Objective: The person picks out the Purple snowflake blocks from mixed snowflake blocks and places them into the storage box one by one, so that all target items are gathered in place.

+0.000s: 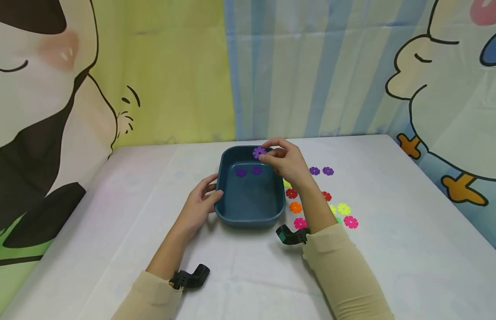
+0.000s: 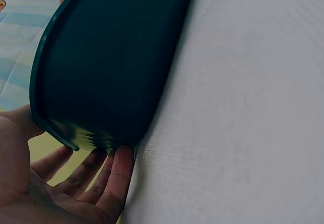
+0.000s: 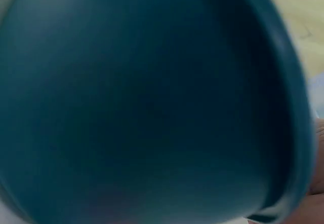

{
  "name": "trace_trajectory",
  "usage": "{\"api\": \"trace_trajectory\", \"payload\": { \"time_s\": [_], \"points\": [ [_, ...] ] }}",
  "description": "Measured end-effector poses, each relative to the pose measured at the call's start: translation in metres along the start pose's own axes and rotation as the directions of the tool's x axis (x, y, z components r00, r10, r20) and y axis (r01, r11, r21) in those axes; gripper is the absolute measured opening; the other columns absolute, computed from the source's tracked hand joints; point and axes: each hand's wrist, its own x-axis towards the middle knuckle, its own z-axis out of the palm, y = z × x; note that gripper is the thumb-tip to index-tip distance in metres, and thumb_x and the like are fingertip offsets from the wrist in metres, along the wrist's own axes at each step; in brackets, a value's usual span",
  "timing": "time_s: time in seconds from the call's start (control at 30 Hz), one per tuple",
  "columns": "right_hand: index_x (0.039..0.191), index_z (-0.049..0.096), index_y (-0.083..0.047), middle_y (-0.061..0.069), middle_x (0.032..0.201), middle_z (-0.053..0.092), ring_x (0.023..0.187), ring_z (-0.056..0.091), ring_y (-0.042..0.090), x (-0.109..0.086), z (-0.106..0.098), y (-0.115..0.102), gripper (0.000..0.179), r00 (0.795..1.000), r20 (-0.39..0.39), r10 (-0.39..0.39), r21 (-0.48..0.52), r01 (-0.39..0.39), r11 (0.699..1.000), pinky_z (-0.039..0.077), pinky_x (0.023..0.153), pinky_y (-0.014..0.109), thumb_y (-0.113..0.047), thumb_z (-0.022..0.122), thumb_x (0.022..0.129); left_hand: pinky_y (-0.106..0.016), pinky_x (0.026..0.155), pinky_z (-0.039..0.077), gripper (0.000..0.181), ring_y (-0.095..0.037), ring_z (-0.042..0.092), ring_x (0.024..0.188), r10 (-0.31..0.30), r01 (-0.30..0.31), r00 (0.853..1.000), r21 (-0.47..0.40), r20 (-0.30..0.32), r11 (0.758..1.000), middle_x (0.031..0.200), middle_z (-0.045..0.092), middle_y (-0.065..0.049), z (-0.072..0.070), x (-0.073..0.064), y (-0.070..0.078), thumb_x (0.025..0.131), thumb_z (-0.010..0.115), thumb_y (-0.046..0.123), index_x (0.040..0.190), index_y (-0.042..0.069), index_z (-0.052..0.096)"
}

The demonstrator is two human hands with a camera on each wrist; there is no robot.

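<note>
A dark teal plastic basin [image 1: 249, 200] stands on the white-covered table. At its left side my left hand [image 1: 200, 200] holds it, thumb at the rim and the other fingers along the outer wall, as the left wrist view shows with the fingertips [image 2: 121, 163] against the wall. Above the far end of the basin, my right hand [image 1: 289, 164] pinches a purple flower-shaped disc [image 1: 257, 152] between thumb and forefinger. Two more purple discs [image 1: 241, 172] lie inside, toward the far end. The basin [image 3: 152, 107] fills most of the right wrist view.
Right of the basin lie several more flower discs, partly hidden by my right forearm: purple [image 1: 328, 171], red [image 1: 291, 193], orange [image 1: 295, 207], yellow [image 1: 343, 209] and pink [image 1: 351, 222]. A printed cartoon curtain [image 1: 180, 71] hangs behind the table's far edge.
</note>
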Motion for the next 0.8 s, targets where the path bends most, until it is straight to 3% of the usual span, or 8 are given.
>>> {"api": "trace_trajectory", "payload": {
  "time_s": [0.2, 0.37, 0.5, 0.63, 0.8],
  "points": [
    [0.123, 0.067, -0.018, 0.005, 0.092, 0.065, 0.063, 0.044, 0.017, 0.003, 0.010, 0.004, 0.032, 0.999, 0.038, -0.009, -0.035, 0.010, 0.999, 0.040, 0.055, 0.024, -0.024, 0.079, 0.094, -0.044, 0.096, 0.058, 0.056, -0.036, 0.055, 0.137, -0.004, 0.004, 1.000, -0.007, -0.002, 1.000, 0.155, 0.048, -0.016, -0.001, -0.002, -0.002, 0.107, 0.056, 0.023, 0.160, 0.023, 0.036],
    [0.121, 0.068, -0.015, 0.009, 0.092, 0.067, 0.063, 0.057, 0.019, 0.004, 0.014, 0.005, 0.029, 0.998, 0.058, -0.033, -0.058, 0.037, 0.998, 0.054, 0.059, 0.029, -0.020, 0.077, 0.094, -0.044, 0.096, 0.058, 0.056, -0.035, 0.056, 0.136, 0.005, -0.005, 1.000, -0.011, -0.002, 1.000, 0.154, 0.048, -0.016, 0.000, 0.000, -0.001, 0.107, 0.056, 0.023, 0.160, 0.023, 0.037],
    [0.121, 0.067, -0.012, 0.019, 0.098, 0.070, 0.072, 0.068, 0.033, 0.004, 0.020, 0.005, 0.028, 0.993, 0.100, -0.064, -0.064, 0.071, 0.995, 0.062, 0.064, 0.041, -0.016, 0.076, 0.095, -0.043, 0.096, 0.059, 0.056, -0.035, 0.056, 0.136, 0.006, -0.006, 1.000, -0.007, -0.003, 1.000, 0.154, 0.048, -0.016, 0.001, 0.000, -0.002, 0.107, 0.056, 0.023, 0.160, 0.023, 0.037],
    [0.121, 0.067, -0.012, 0.021, 0.098, 0.069, 0.081, 0.067, 0.049, 0.004, 0.025, 0.005, 0.026, 0.990, 0.123, -0.068, -0.085, 0.079, 0.993, 0.061, 0.060, 0.040, -0.014, 0.075, 0.096, -0.042, 0.096, 0.059, 0.057, -0.036, 0.055, 0.137, 0.002, -0.002, 1.000, -0.008, 0.001, 1.000, 0.155, 0.048, -0.016, 0.000, -0.001, -0.002, 0.107, 0.056, 0.024, 0.160, 0.022, 0.036],
    [0.121, 0.067, -0.011, 0.020, 0.097, 0.069, 0.073, 0.068, 0.041, 0.005, 0.031, 0.005, 0.027, 0.989, 0.130, -0.076, -0.120, 0.091, 0.989, 0.060, 0.056, 0.034, -0.012, 0.075, 0.096, -0.043, 0.097, 0.058, 0.057, -0.035, 0.055, 0.137, 0.001, -0.001, 1.000, 0.007, -0.006, 1.000, 0.155, 0.048, -0.015, 0.002, -0.001, -0.001, 0.107, 0.056, 0.026, 0.160, 0.023, 0.036]
  ]
}}
